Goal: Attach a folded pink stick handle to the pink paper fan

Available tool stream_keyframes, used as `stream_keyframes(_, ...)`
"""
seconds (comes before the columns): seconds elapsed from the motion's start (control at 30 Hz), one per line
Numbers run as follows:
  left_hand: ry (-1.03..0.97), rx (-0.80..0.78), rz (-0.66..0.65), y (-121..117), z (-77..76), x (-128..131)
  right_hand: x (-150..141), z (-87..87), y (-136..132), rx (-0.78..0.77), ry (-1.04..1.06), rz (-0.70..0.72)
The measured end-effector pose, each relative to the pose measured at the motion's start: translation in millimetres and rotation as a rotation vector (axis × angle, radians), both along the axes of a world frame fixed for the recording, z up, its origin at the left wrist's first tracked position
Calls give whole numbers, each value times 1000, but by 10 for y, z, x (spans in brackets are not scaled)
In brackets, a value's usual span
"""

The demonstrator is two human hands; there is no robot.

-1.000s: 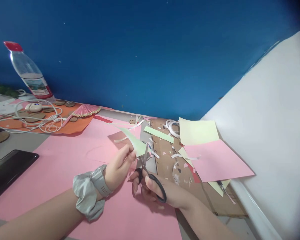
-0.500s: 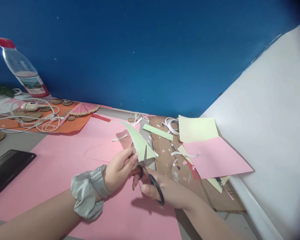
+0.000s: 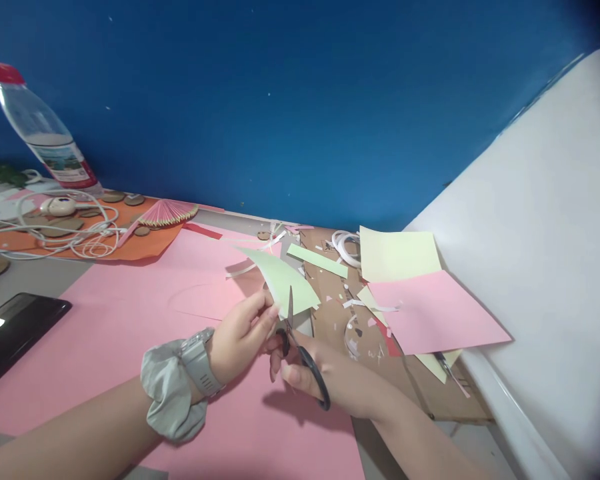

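My left hand (image 3: 245, 333), with a grey watch and a grey-green scrunchie at the wrist, pinches the near corner of a light green sheet of paper (image 3: 287, 283). In my right hand (image 3: 307, 373) is a pair of black-handled scissors (image 3: 313, 373), thumb and fingers in the loops. One blade points up and lies across the front of the green paper near its lower edge; the other blade is largely hidden. Both hands are held close together above a large pink sheet (image 3: 205, 413).
On the right, yellow-green paper (image 3: 400, 257) and pink paper (image 3: 430, 317) lie by the white wall. A green strip (image 3: 317, 260) and scraps lie on cardboard (image 3: 330, 320). Leftward are a phone (image 3: 23, 333), a tangled white cable (image 3: 100, 240), a pink paper fan (image 3: 167, 212) and a bottle (image 3: 50, 140).
The green paper has turned and spread slightly to the right, showing more of its face. My hands keep nearly the same place and grip. The view has shifted a little.
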State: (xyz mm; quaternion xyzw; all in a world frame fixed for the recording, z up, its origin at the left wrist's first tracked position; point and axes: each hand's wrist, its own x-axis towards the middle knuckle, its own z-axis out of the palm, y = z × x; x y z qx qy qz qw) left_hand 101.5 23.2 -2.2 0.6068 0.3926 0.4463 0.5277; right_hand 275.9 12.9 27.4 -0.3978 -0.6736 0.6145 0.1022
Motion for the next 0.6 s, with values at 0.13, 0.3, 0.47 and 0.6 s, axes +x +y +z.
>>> stream_keyframes(0.13,98,38,18,28,-37,-30,-14,18,6,-15,-17,-12)
stream_keyframes(0.3,138,46,22,39,-91,-53,-31,56,4,-35,-70,-24)
stream_keyframes(0.47,184,74,51,45,-74,-50,-24,35,2,-21,-80,-42)
stream_keyframes(0.6,178,58,45,58,-60,-49,-17,19,-4,-13,-91,-44)
